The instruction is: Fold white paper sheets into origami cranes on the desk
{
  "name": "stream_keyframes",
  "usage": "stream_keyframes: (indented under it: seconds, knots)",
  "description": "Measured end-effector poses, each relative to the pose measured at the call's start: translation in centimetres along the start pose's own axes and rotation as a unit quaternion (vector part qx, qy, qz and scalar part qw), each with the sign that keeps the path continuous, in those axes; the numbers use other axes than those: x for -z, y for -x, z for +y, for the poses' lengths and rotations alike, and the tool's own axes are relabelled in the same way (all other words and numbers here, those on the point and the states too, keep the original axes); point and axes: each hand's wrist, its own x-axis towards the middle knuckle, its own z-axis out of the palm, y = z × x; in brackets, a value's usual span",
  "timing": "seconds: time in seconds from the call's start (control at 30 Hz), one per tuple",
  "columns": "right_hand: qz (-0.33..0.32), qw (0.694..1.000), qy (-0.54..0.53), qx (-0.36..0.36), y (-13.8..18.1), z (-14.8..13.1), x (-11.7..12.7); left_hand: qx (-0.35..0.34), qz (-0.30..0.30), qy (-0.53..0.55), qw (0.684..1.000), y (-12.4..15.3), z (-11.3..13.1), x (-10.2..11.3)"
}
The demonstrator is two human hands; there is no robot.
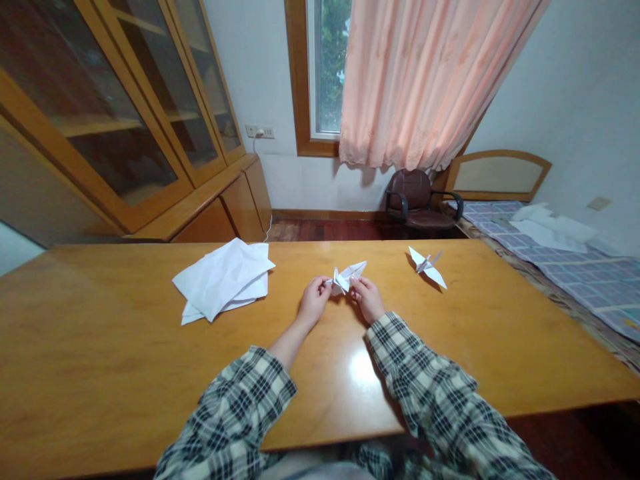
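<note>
Between my two hands is a white folded paper crane, held just over the middle of the wooden table. My left hand pinches its left end with thumb and fingertips. On the other side, my right hand grips the crane near the base of a raised wing, fingers closed. A second paper crane sits on the table to the right, wings spread, apart from both hands. To the left lies a loose stack of white paper sheets, its pieces turned at different angles.
The wooden table spans the view, with its far edge just beyond the papers. Behind it stand a glass-door cabinet at left and a brown armchair. A bed with a checked cover is at the right.
</note>
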Motion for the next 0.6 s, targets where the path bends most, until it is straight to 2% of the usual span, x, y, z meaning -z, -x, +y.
stream_keyframes:
  seconds: [0.3,0.4,0.53,0.6]
  knots:
    - [-0.002,1.000,-0.023,-0.011,-0.14,-0.07,-0.06,-0.022,-0.024,-0.029,0.999,0.13,0.58,-0.06]
    - [0.003,0.999,-0.036,0.002,-0.25,0.10,0.02,-0.026,-0.010,0.008,1.000,0.20,0.74,-0.19]
    - [0.011,0.994,0.036,0.099,-0.14,0.04,0.09,0.024,0.079,0.077,0.994,0.18,0.69,-0.30]
    - [0.012,0.981,0.102,0.162,0.05,-0.15,0.08,0.061,0.059,0.113,0.990,0.15,0.75,-0.33]
